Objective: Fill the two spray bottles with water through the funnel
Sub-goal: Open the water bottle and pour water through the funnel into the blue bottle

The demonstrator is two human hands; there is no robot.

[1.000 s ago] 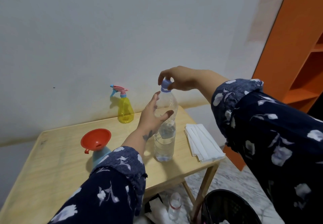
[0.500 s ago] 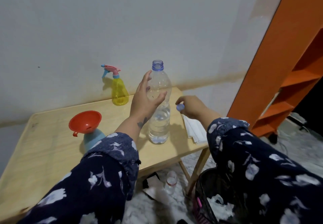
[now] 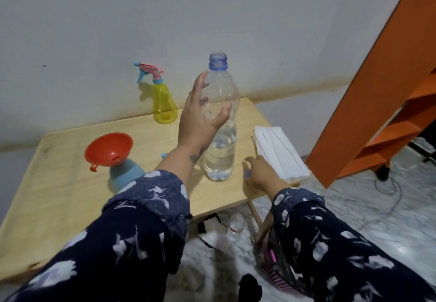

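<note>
The table [image 3: 70, 183] is pale wood with a smooth, faintly glossy top. The water bottle [image 3: 220, 122] is clear, thin plastic, ribbed and shiny, with a blue-tinted neck. The funnel [image 3: 108, 148] is glossy red plastic; the bottle under it [image 3: 125, 176] is matt blue (plastic, by the look of it). The far spray bottle [image 3: 164, 103] is translucent yellow plastic. The folded stack [image 3: 280, 153] is white and matt, paper or cloth I can't tell. Sleeves [image 3: 146, 207] are soft printed cloth.
</note>
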